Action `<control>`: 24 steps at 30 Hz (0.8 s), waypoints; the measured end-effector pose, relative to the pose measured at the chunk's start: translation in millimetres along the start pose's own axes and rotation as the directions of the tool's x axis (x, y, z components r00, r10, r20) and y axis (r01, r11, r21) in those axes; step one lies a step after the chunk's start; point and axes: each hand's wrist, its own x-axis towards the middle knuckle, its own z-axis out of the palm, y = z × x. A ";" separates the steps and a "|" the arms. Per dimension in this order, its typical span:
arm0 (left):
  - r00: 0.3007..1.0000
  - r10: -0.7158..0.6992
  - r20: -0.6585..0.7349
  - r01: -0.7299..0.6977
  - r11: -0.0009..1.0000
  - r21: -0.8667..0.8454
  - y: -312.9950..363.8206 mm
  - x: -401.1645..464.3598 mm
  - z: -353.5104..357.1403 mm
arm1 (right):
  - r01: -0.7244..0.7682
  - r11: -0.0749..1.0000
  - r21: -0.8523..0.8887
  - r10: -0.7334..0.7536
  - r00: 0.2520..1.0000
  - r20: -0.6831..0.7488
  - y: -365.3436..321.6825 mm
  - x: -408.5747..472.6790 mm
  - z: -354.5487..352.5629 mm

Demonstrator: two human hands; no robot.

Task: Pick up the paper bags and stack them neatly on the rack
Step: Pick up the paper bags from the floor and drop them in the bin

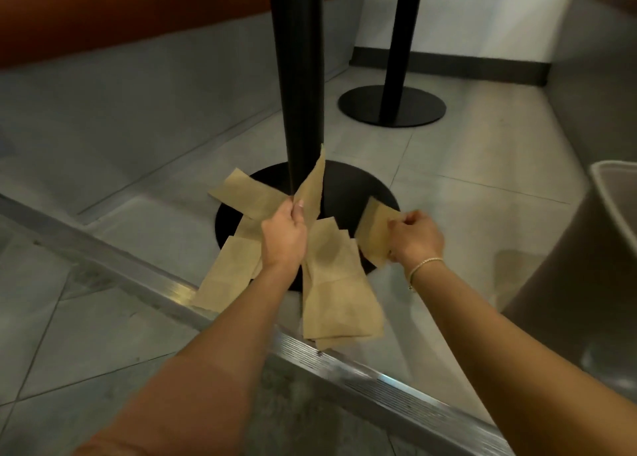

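Two paper bags (pixel 312 190) pinched, one per hand (pixel 283 238).

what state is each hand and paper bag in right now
left hand: gripping bags, lifted off the floor
bags in left hand: held up, fanned out
right hand: pinching one bag
bag in right hand: held at its edge, flat, lifted
bags at left on floor: lying flat, overlapping
bags at middle on floor: lying flat, loosely piled
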 end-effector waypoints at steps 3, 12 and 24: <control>0.998 0.069 -0.002 -0.069 0.996 -0.049 31.9 -9.8 -6.5 | 0.092 0.994 -0.052 -0.095 0.993 -0.070 -21.3 -14.3 -32.3; 0.976 0.216 -0.004 -0.214 0.963 -0.165 165.0 -52.7 -16.6 | 0.282 0.954 -0.100 -0.299 0.910 -0.286 -91.9 -56.1 -147.9; 0.938 0.342 0.062 -0.277 0.844 -0.460 317.7 -118.7 -1.3 | 0.246 0.952 -0.182 -0.305 0.736 -0.604 -131.3 -87.9 -290.9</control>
